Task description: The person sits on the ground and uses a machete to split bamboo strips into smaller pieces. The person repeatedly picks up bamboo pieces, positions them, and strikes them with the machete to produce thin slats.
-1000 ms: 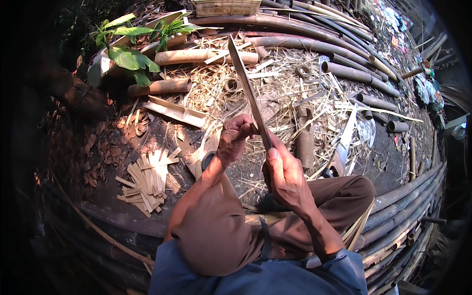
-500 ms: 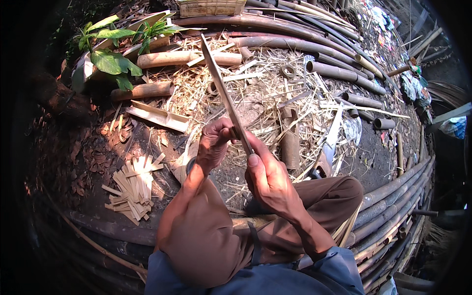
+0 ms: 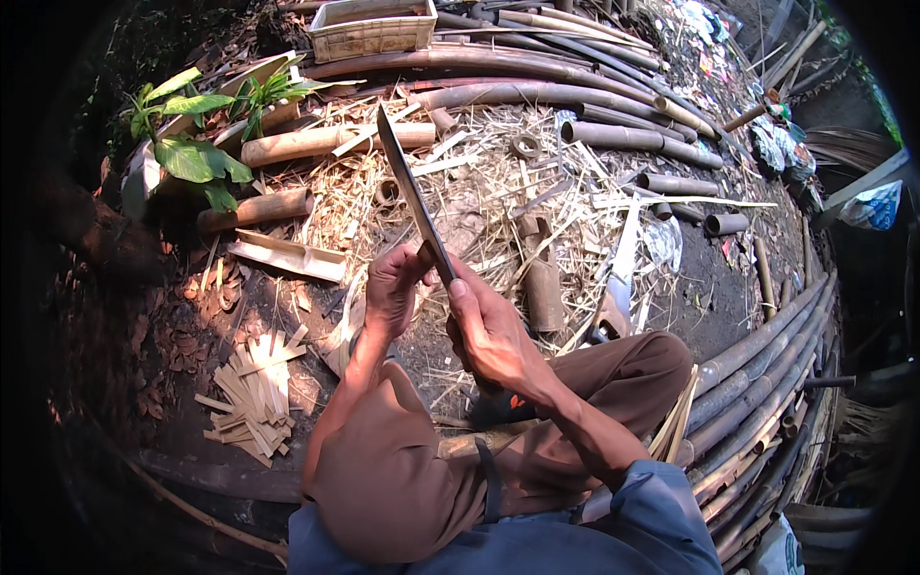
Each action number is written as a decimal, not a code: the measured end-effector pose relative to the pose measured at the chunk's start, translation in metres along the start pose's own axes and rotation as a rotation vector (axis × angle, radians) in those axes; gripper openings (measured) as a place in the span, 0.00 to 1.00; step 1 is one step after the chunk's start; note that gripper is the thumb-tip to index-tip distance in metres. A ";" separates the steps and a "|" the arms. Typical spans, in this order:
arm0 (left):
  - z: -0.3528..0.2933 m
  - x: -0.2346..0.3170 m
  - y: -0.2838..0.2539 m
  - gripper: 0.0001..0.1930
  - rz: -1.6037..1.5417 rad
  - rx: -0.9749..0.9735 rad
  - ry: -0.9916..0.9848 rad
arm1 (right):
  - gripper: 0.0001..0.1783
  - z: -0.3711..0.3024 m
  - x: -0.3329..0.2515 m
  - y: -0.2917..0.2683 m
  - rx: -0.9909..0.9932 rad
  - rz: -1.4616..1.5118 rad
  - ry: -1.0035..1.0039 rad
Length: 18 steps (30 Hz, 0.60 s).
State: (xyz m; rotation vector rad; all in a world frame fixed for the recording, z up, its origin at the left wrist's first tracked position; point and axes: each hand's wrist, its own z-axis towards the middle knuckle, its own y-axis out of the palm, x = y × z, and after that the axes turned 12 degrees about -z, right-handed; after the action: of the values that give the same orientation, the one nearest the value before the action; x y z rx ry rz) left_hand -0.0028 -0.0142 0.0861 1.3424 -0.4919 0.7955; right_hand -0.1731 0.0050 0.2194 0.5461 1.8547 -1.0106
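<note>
My right hand (image 3: 496, 333) is wrapped round the grip end of a long-bladed knife (image 3: 406, 182), thumb lying along the blade's base. The blade points up and away to the left. Closed fingers of my left hand (image 3: 389, 295) pinch a small brown bamboo piece (image 3: 425, 255) against the lower blade; most of that piece is hidden. Both hands are above my bent legs. To the left of my knee, a pile of short split bamboo strips (image 3: 254, 395) lies on the ground.
A handsaw (image 3: 621, 278) and an upright-lying bamboo tube (image 3: 543, 292) rest among shavings ahead. Long bamboo poles (image 3: 479, 62) stretch across the back, with more poles (image 3: 757, 355) at right. A plastic crate (image 3: 372, 38) and a leafy plant (image 3: 192, 153) stand at far left.
The knife's blade has turned, so its flat face shows darker now. Both hands have shifted slightly left in the picture, as has the whole view, which also reveals more of the crate.
</note>
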 end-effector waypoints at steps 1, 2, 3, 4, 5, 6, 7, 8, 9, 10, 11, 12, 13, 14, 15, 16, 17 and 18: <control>0.006 -0.006 0.014 0.23 -0.035 -0.032 -0.010 | 0.25 -0.006 -0.003 -0.014 -0.031 0.025 0.066; 0.006 0.005 0.029 0.28 -0.041 0.016 0.089 | 0.25 -0.010 -0.009 -0.016 0.014 0.046 -0.017; 0.008 0.013 0.029 0.29 0.133 0.091 0.202 | 0.25 -0.005 0.000 -0.011 0.035 0.035 -0.021; 0.007 0.009 0.000 0.28 0.223 0.229 0.167 | 0.25 0.004 0.021 0.001 0.058 0.024 -0.024; 0.007 0.011 -0.034 0.27 0.316 0.379 0.153 | 0.26 0.014 0.029 0.011 0.066 0.009 -0.045; 0.002 0.018 -0.037 0.25 0.402 0.452 0.181 | 0.26 0.013 0.028 0.012 0.058 0.037 -0.062; -0.001 0.024 -0.039 0.23 0.488 0.525 0.210 | 0.26 0.011 0.024 0.006 0.051 0.021 -0.070; -0.008 0.031 -0.039 0.21 0.467 0.584 0.202 | 0.26 0.008 0.014 -0.002 0.040 0.016 -0.058; -0.019 0.045 -0.047 0.18 0.466 0.580 0.257 | 0.27 0.008 0.001 -0.010 0.016 0.014 -0.064; -0.032 0.054 -0.050 0.17 0.536 0.577 0.272 | 0.26 0.004 -0.005 -0.015 0.034 0.028 -0.080; -0.035 0.061 -0.050 0.16 0.600 0.555 0.302 | 0.26 0.004 0.000 -0.012 0.019 0.050 -0.074; -0.036 0.064 -0.048 0.14 0.575 0.558 0.296 | 0.26 0.007 0.007 -0.013 0.011 0.065 -0.071; -0.038 0.063 -0.042 0.13 0.544 0.567 0.286 | 0.27 0.013 0.026 -0.001 0.040 0.042 -0.096; -0.040 0.066 -0.039 0.12 0.549 0.543 0.274 | 0.27 0.018 0.029 0.011 0.051 0.027 -0.129; -0.039 0.068 -0.034 0.11 0.555 0.518 0.261 | 0.28 0.016 0.033 0.014 0.023 0.035 -0.068; -0.030 0.067 -0.031 0.09 0.589 0.454 0.264 | 0.28 0.019 0.036 0.013 0.020 0.038 -0.046; -0.026 0.069 -0.019 0.10 0.588 0.429 0.252 | 0.28 0.021 0.033 0.012 0.015 0.045 -0.022; -0.025 0.070 -0.013 0.10 0.597 0.391 0.252 | 0.28 0.020 0.028 0.011 0.022 0.058 -0.029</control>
State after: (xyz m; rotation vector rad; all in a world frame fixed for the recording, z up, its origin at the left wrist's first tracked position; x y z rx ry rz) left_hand 0.0496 0.0257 0.1231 1.4362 -0.5619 1.5969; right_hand -0.1686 -0.0071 0.1852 0.5923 1.7937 -0.9962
